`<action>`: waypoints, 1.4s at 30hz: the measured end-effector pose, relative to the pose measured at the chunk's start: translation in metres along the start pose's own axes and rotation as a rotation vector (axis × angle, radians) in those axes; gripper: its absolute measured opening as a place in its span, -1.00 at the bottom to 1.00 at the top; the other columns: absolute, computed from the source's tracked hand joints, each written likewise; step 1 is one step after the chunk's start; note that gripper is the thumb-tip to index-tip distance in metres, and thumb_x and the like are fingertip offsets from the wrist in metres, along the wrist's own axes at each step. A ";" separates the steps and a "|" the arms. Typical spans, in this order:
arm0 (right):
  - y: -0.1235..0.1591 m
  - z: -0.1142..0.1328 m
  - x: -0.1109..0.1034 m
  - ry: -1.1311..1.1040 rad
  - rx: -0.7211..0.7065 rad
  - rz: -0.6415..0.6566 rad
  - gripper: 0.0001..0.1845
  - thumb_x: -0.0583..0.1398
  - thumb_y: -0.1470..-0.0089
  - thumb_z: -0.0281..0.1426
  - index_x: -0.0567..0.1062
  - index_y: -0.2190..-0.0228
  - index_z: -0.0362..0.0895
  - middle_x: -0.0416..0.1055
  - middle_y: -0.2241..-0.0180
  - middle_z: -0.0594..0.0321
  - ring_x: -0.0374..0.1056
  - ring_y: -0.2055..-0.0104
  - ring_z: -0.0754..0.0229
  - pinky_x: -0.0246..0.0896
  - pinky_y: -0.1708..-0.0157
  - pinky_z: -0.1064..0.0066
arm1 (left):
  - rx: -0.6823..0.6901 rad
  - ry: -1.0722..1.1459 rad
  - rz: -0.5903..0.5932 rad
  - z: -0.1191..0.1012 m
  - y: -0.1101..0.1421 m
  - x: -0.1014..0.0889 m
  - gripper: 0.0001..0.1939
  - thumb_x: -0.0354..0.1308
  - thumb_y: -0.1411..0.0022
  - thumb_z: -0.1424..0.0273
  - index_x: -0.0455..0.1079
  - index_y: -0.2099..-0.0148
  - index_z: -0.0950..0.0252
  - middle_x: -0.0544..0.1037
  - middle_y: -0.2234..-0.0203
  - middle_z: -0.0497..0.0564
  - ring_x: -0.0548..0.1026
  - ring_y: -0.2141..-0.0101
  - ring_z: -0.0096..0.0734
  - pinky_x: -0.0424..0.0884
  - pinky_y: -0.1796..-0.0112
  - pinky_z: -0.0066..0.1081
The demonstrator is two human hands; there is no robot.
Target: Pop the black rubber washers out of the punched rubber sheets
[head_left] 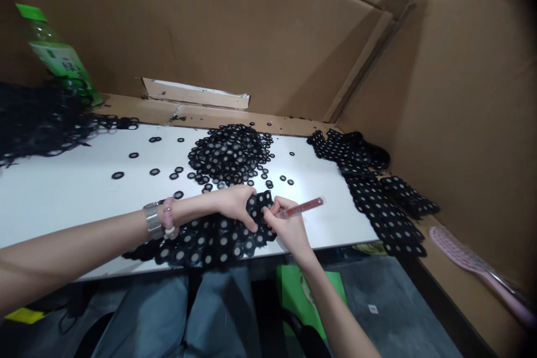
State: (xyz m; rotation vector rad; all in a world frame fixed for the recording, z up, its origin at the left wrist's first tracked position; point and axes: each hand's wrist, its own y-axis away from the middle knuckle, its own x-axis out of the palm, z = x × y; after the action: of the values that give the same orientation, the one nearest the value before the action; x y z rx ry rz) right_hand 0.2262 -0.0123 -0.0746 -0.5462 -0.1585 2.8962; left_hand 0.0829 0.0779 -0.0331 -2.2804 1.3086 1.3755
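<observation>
Black lace strip (218, 243) under open left hand (232, 207); right hand (289, 226) grips red pen (300, 208); loose rings (229, 154) heaped beyond, more strips (377, 196) rightward.

Blk lace w/ white dots (213, 243) at near edge of the white table (71, 201), same blk-&-white strips (369, 190) at its R end, blk rings w/ white centres (229, 154) heaped mid-table. Red pen (300, 208) over table, green-&-white bottle (59, 53) past far L corner, pink hairbrush (474, 265) past R end, brown cardboard (268, 28) behind, blue jeans (142, 319) below.
</observation>
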 end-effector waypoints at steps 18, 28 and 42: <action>0.000 0.003 0.001 0.024 -0.053 0.005 -0.70 0.13 0.10 -0.43 0.12 0.71 -0.10 0.05 0.74 0.44 -0.02 0.67 0.37 -0.13 0.66 0.51 | 0.078 0.237 -0.100 0.003 0.010 0.013 -0.45 0.25 0.21 0.37 0.26 0.09 0.32 0.44 0.18 0.04 0.38 0.15 -0.16 0.28 0.16 -0.37; 0.005 0.007 0.008 0.248 -0.251 0.006 -0.65 0.07 0.04 -0.48 0.02 0.71 -0.11 -0.01 0.74 0.44 -0.06 0.67 0.39 -0.13 0.61 0.48 | 0.120 0.477 -0.052 0.012 0.008 0.017 -0.60 0.22 0.21 0.43 0.23 0.23 0.30 0.40 0.38 -0.10 0.39 0.27 -0.30 0.29 0.29 -0.45; -0.010 0.012 0.017 -0.609 0.149 -0.064 -0.65 0.18 0.04 -0.28 0.13 0.66 -0.09 0.09 0.81 0.55 0.00 0.78 0.42 0.11 0.72 0.56 | 0.043 -0.078 -0.044 0.007 0.015 0.002 -0.32 0.22 0.10 0.26 0.17 -0.08 0.34 0.39 0.02 0.15 0.35 0.03 -0.12 0.25 0.08 -0.39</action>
State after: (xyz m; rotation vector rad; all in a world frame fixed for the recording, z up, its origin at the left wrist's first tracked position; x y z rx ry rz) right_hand 0.2077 -0.0003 -0.0682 0.3684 -0.0390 2.8800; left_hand 0.0681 0.0715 -0.0344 -2.1904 1.2450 1.3935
